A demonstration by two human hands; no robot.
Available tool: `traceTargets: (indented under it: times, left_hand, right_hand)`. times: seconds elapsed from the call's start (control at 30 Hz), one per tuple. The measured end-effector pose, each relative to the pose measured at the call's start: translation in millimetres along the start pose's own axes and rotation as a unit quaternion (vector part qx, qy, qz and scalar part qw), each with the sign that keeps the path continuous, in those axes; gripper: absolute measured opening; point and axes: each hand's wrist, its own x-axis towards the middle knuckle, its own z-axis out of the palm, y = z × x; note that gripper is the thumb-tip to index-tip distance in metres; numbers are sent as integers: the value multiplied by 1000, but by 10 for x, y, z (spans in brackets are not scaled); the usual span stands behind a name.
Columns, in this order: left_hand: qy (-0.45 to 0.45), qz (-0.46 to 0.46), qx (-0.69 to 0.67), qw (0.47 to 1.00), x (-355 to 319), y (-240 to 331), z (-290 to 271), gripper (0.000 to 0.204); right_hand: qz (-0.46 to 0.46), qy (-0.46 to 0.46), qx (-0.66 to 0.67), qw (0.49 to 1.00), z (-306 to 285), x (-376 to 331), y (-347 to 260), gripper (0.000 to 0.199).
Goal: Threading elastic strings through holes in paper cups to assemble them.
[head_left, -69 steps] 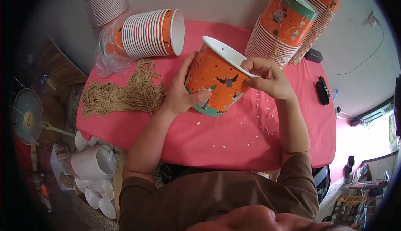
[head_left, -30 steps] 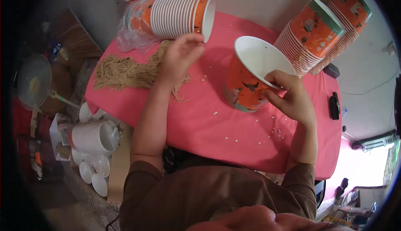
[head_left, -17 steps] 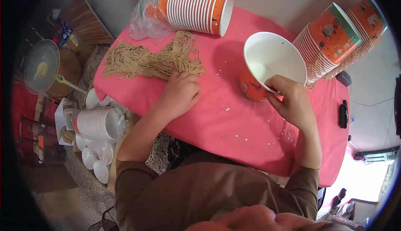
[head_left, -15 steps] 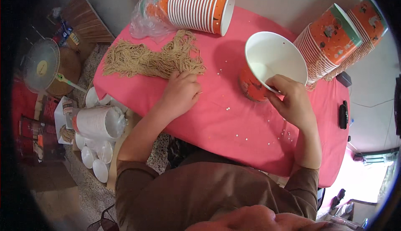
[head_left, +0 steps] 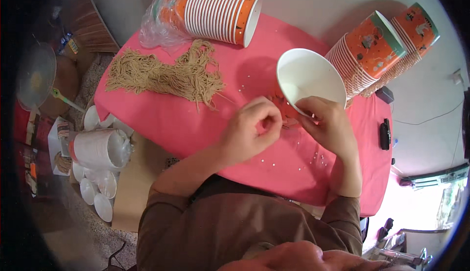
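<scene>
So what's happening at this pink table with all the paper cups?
A person sits at a table with a pink cloth. Their right hand grips the rim of a paper cup, orange outside and white inside, tipped toward them. The left hand is beside it with fingers pinched together; what it holds is too small to tell. A pile of tan strings lies on the cloth, with stacks of cups lying behind it.

Noodle pile [head_left: 166, 72] left on table [head_left: 196, 119]; bowl [head_left: 309, 77] right of it; cup stacks [head_left: 377, 50] behind bowl.
</scene>
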Motion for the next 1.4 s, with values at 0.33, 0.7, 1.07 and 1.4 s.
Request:
traceTargets:
  times: [0.33,0.7,1.07,1.4]
  left_hand:
    - [69,-40,111,991,92,-128,86,11]
    - [87,-38,114,989,128,-165,157,12]
    - [89,18,120,989,127,-191,153,11]
    - [57,-3,168,984,-129,-261,-521,9]
  right_hand:
    - [19,25,51,998,-31,53,-111,16]
    - [53,-15,79,995,-89,125,12,12]
    - [45,-120,88,988,-77,349,161,10]
    - [190,202,-277,920,-968,-460,877,10]
